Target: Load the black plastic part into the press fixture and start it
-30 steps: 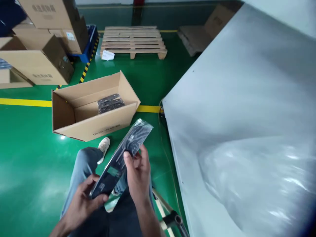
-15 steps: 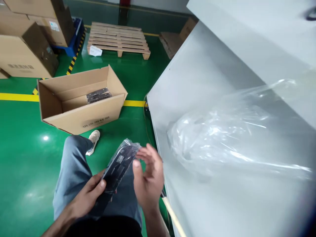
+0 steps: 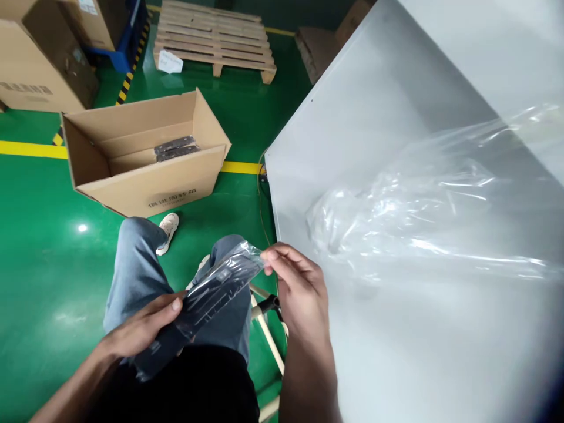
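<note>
A grey table [image 3: 396, 147] fills the right side, with loose clear plastic film [image 3: 418, 205] lying on it. Far left on the green floor [image 3: 44, 264] an open cardboard box [image 3: 150, 176] holds a few dark flat packs [image 3: 176, 148], and a wooden pallet [image 3: 211, 35] lies beyond. Near the centre, over the person's lap, a long dark flat part in a clear bag [image 3: 207, 296] is held at both ends: the left hand [image 3: 141, 329] is closed around its near end, and the right hand [image 3: 295, 282] pinches the bag's far tip. The part looks light and stiff, its wrap slippery; a hold on the body seems surer than on the film.
</note>
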Demonstrator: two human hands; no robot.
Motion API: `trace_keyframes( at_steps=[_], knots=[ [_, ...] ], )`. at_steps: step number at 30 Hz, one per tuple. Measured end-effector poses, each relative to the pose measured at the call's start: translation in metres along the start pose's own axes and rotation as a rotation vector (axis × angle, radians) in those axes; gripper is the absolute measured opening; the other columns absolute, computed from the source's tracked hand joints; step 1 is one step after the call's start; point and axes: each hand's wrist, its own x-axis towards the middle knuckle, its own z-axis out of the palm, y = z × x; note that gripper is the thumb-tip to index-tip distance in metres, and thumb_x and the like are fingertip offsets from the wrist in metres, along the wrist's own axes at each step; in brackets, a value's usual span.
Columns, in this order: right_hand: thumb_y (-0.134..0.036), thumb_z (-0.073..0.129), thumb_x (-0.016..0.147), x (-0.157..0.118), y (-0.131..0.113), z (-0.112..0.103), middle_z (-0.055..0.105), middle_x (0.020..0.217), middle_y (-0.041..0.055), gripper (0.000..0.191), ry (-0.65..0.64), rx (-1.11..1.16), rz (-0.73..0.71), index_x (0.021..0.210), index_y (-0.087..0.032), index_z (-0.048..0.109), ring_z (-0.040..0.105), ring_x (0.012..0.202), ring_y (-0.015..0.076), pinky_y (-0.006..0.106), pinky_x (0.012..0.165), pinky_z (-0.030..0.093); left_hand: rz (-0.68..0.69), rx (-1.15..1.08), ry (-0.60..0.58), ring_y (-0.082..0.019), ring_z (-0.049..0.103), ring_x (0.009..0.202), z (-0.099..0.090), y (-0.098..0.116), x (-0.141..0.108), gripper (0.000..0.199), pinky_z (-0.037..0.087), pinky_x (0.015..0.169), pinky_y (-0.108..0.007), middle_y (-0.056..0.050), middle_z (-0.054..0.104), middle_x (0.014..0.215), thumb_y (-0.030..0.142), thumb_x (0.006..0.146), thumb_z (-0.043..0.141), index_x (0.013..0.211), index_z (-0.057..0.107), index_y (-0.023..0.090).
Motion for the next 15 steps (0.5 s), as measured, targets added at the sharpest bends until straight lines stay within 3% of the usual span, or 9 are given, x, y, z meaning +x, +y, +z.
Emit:
trace_keyframes(
  at_steps=[3, 5, 8, 11, 15],
  knots=[
    [-0.045, 0.071, 0.093, -0.005, 0.005, 0.008, 0.075, 0.089, 0.0035, 0.024, 0.239, -0.068, -0.138, 0.092, -0.022, 0.078, 0.064, 0.072, 0.0158, 0.032, 0.071, 0.054, -0.015, -0.164, -0.069, -0.020, 0.066, 0.060, 0.011, 0.013, 0.006, 0.088, 0.051, 0.054, -0.026, -0.013, 0.072, 0.073, 0.093, 0.083, 0.055, 0.097, 0.078, 0.009],
    [-0.043, 0.072, 0.094, -0.014, 0.011, 0.016, 0.074, 0.086, 0.0028, 0.022, 0.286, -0.153, -0.208, 0.103, -0.023, 0.079, 0.065, 0.073, 0.0161, 0.032, 0.071, 0.056, -0.009, -0.345, -0.031, -0.019, 0.064, 0.057, 0.019, 0.026, 0.013, 0.094, 0.050, 0.051, -0.026, -0.012, 0.070, 0.069, 0.100, 0.073, 0.057, 0.087, 0.077, 0.009],
    [-0.034, 0.071, 0.095, -0.037, 0.022, 0.030, 0.072, 0.083, 0.0012, 0.018, 0.045, -0.245, -0.301, 0.110, -0.025, 0.077, 0.067, 0.072, 0.0161, 0.030, 0.069, 0.057, 0.072, -0.548, 0.108, -0.018, 0.063, 0.056, 0.030, 0.048, 0.023, 0.092, 0.052, 0.050, -0.026, -0.010, 0.070, 0.069, 0.099, 0.064, 0.067, 0.087, 0.077, 0.011],
    [-0.027, 0.073, 0.093, -0.061, 0.031, 0.044, 0.072, 0.086, 0.0012, 0.020, -0.216, -0.313, -0.432, 0.113, -0.026, 0.073, 0.068, 0.075, 0.0169, 0.031, 0.070, 0.058, 0.228, -0.622, 0.248, -0.017, 0.063, 0.056, 0.039, 0.064, 0.028, 0.085, 0.050, 0.049, -0.025, -0.008, 0.069, 0.070, 0.094, 0.070, 0.069, 0.088, 0.076, 0.012],
    [-0.031, 0.079, 0.089, -0.078, 0.034, 0.057, 0.073, 0.092, 0.0045, 0.025, -0.278, -0.395, -0.533, 0.111, -0.024, 0.068, 0.071, 0.083, 0.0209, 0.035, 0.075, 0.060, 0.340, -0.589, 0.384, -0.023, 0.070, 0.071, 0.046, 0.067, 0.032, 0.080, 0.055, 0.058, -0.029, -0.008, 0.071, 0.076, 0.092, 0.082, 0.059, 0.091, 0.076, 0.015]
  ],
)
